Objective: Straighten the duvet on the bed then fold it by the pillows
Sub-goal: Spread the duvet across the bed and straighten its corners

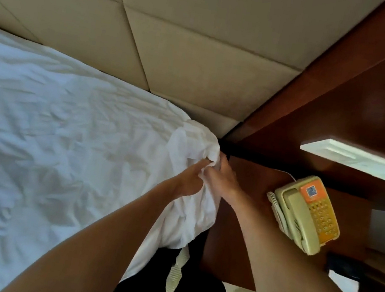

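Note:
A white, wrinkled duvet [60, 139] covers the bed across the left half of the view. Its near right corner is bunched up at the bed's edge, close to the headboard. My left hand [190, 177] grips that bunched corner from the left. My right hand [223, 176] grips the same corner from the right, fingers curled into the cloth. A flap of the duvet hangs down below both hands. No pillows are in view.
A padded beige headboard [178, 41] rises behind the bed. A dark wooden nightstand [236, 229] stands right beside the bed, with a cream and orange telephone [305, 213] on it. Wooden panelling [372, 99] and a lit shelf strip fill the right side.

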Available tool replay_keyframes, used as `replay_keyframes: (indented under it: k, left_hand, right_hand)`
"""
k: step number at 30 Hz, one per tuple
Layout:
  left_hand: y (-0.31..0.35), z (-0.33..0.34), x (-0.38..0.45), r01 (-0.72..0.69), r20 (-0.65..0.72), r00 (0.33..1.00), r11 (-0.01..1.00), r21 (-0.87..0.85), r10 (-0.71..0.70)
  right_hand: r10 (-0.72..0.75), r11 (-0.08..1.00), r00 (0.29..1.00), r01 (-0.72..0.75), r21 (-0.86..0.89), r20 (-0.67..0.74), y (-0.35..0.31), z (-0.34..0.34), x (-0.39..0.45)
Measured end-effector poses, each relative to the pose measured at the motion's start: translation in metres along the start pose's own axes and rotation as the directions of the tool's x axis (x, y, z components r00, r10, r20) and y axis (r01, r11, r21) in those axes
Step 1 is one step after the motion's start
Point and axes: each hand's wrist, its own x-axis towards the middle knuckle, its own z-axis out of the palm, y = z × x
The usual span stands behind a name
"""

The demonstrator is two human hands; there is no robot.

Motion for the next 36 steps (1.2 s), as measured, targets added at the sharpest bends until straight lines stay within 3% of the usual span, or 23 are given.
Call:
replay_keyframes:
  k: [3, 5, 11, 15, 17, 19, 21, 23, 26, 29, 33, 36]
  left_hand:
    - [-0.009, 0.006, -0.003, 0.005, 0.059, 0.998, 0.998, -0.066, -0.001]
    - [-0.012, 0.009, -0.011, -0.007, 0.064, 0.998, 0.994, -0.113, 0.014]
    - [0.003, 0.03, -0.047, -0.033, -0.081, 0.997, 0.975, -0.218, 0.016]
    - [0.018, 0.051, -0.094, -0.115, -0.223, 0.97, 0.99, -0.078, 0.095]
    - [0.022, 0.069, -0.119, -0.193, -0.336, 0.925, 0.981, -0.017, 0.176]
    - [0.023, 0.093, -0.137, -0.185, -0.529, 0.835, 0.983, -0.011, 0.151]
    - [0.021, 0.118, -0.153, -0.039, -0.706, 0.707, 0.999, -0.009, 0.022]
    - [0.015, 0.139, -0.17, 0.114, -0.766, 0.633, 0.992, -0.05, -0.111]
    - [0.004, 0.161, -0.199, 0.174, -0.797, 0.577, 0.981, -0.089, -0.175]
    - [0.0, 0.163, -0.235, 0.111, -0.844, 0.508, 0.985, -0.133, -0.171]
    - [0.015, 0.156, -0.294, -0.037, -0.871, 0.489, 0.997, -0.072, -0.045]
    - [0.031, 0.142, -0.333, -0.09, -0.869, 0.492, 0.996, -0.005, 0.04]
  right_hand:
    - [0.036, 0.996, 0.999, -0.036, 0.081, 0.005, 0.011, 0.001, 0.0]
    - [0.023, 0.999, 1.0, -0.022, 0.04, -0.02, 0.016, -0.004, -0.004]
    - [-0.028, 0.995, 1.0, 0.029, -0.092, 0.015, -0.014, -0.023, -0.04]
    - [-0.114, 0.977, 0.993, 0.109, -0.185, -0.016, -0.027, -0.038, -0.072]
    - [-0.125, 0.984, 0.992, 0.12, -0.131, -0.034, -0.031, -0.044, -0.092]
    - [-0.127, 0.992, 0.99, 0.127, -0.006, -0.056, -0.033, -0.048, -0.114]
    - [-0.112, 0.982, 0.993, 0.117, 0.149, -0.041, -0.036, -0.05, -0.139]
    - [-0.109, 0.955, 0.994, 0.102, 0.279, 0.013, -0.037, -0.05, -0.165]
    - [-0.139, 0.925, 0.982, 0.083, 0.372, 0.125, -0.036, -0.047, -0.199]
    - [-0.201, 0.925, 0.95, 0.103, 0.366, 0.241, -0.041, -0.044, -0.224]
    - [-0.286, 0.949, 0.891, 0.212, 0.233, 0.354, -0.061, -0.038, -0.252]
    - [-0.313, 0.941, 0.872, 0.231, 0.246, 0.377, -0.081, -0.031, -0.274]
